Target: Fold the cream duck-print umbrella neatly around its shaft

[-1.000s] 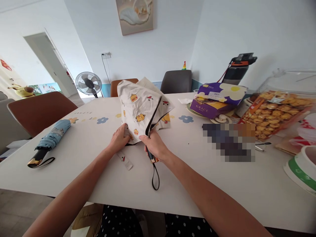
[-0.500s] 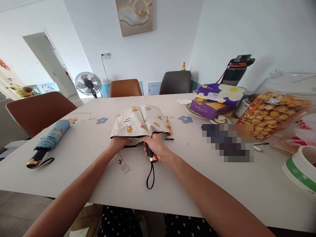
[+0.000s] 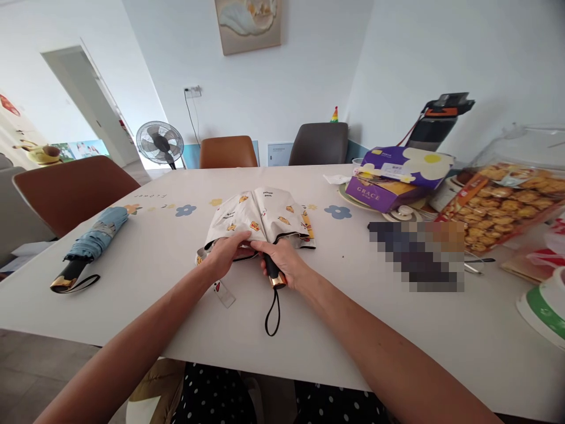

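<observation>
A white umbrella (image 3: 276, 213) with small yellow duck prints and black edging lies loosely folded on the table in front of me. Its black and gold handle (image 3: 274, 272) points toward me, with a black wrist loop hanging from the end. My right hand (image 3: 282, 259) is closed round the top of that handle. On the canopy's near left edge, my left hand (image 3: 227, 252) pinches the fabric between thumb and fingers. The strap (image 3: 224, 292) with a clear end sticks out beneath my left wrist and rests on the table.
A folded blue umbrella (image 3: 97, 238) lies at the left. To the right are a purple box (image 3: 375, 191), a clear jar of cookies (image 3: 507, 203), a dark bottle (image 3: 432, 129), a blurred-out patch and a white-green tub (image 3: 545, 309). Chairs stand beyond the white table (image 3: 163, 247).
My left hand has come out from under the canopy and now grips its near edge from above, closer to my right hand. The right hand keeps its hold on the handle.
</observation>
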### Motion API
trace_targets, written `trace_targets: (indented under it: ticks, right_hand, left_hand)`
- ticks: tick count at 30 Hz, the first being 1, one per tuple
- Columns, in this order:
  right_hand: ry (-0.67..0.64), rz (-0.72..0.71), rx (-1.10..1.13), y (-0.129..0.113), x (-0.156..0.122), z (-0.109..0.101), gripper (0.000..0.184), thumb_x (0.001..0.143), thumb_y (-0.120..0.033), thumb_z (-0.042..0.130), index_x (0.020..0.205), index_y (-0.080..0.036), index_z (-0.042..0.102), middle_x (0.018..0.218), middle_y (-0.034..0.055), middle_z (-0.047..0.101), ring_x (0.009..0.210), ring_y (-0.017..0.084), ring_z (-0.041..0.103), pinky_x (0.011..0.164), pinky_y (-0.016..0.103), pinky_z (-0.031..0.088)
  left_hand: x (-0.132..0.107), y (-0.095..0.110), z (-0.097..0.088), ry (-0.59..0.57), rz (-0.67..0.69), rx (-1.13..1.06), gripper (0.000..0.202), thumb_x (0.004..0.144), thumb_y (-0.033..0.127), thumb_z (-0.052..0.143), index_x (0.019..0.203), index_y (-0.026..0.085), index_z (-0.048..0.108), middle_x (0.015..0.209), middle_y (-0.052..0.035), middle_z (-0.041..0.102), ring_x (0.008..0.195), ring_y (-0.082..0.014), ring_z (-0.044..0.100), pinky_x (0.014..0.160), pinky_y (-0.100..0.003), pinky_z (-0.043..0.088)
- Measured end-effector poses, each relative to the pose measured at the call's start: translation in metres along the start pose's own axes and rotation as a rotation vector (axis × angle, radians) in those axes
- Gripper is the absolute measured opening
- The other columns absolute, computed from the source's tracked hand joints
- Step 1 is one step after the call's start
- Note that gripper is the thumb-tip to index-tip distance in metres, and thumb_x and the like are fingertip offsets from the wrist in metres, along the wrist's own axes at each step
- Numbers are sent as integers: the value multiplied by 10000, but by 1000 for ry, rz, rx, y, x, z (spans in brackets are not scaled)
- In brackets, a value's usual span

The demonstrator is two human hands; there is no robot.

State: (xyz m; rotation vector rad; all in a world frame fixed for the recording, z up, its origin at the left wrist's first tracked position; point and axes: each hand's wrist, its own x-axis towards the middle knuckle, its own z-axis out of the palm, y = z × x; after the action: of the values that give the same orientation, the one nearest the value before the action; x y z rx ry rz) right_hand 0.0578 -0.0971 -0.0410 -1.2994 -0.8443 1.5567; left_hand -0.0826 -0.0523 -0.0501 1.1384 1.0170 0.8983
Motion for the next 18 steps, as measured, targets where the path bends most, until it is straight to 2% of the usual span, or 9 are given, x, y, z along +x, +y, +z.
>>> trace_targets:
  ticks: [3, 5, 12, 18]
  right_hand:
    - [-19, 35, 124, -2, 1, -2, 348, 727, -464, 651, 725, -138, 530, 574, 6, 532, 393, 91, 489, 300, 208, 417]
    - [-26, 49, 173, -3, 3, -3, 368, 750, -498, 617, 737, -143, 520, 586, 5, 528, 389, 91, 485, 294, 214, 417]
    - [-49, 52, 217, -2, 5, -5, 187, 788, -243, 621, 714, -127, 495, 581, -2, 513, 396, 78, 474, 300, 202, 412]
    - [-63, 26, 234, -1, 7, -5, 144, 787, -185, 602, 715, -118, 498, 549, 1, 516, 401, 86, 483, 318, 210, 438]
  left_hand:
    - [0, 3, -2, -67, 12, -64, 242, 744, 319, 616, 828, 95, 652, 890, -124, 678, 844, -213, 639, 822, -336, 493]
    - [0, 5, -4, -85, 1, -101, 244, 746, 288, 620, 877, 84, 649, 905, -131, 680, 848, -222, 647, 812, -345, 505]
    - [1, 4, -7, -137, -14, -159, 257, 796, 231, 565, 961, 45, 632, 910, -160, 687, 845, -245, 660, 807, -372, 520]
    - [3, 3, -8, -140, -45, -165, 258, 812, 224, 534, 945, 25, 630, 876, -180, 689, 827, -248, 662, 769, -362, 528]
